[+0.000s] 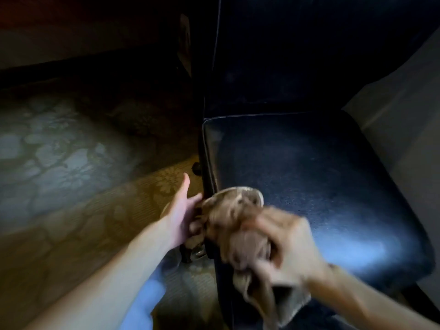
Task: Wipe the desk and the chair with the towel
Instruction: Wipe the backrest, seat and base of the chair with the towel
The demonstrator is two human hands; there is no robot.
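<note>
The right hand [283, 244], blurred, clenches a crumpled tan cloth towel [234, 210] and holds it against the near left corner of the dark padded leather chair seat [309, 163]. One bunch of the tan cloth towel bulges ahead of the knuckles onto the seat, and a loose end hangs below the wrist over the seat's front edge.

The left hand [182, 211] sits just left of the towel, at the seat's piped left edge, thumb pointing away and fingers bent toward the edge. Whether those fingers grip the edge, the cloth or nothing cannot be told.

Beyond and to the right of the right hand the seat lies bare and shiny up to the dark upright leather backrest [285, 55]. A small dark round knob [196, 168] sticks out of the chair's side just beyond the left thumb.

Left of the left hand stretches open floral patterned carpet [71, 163], dim further off. Right of the seat, a pale flat surface [404, 115] runs close along its right edge.
</note>
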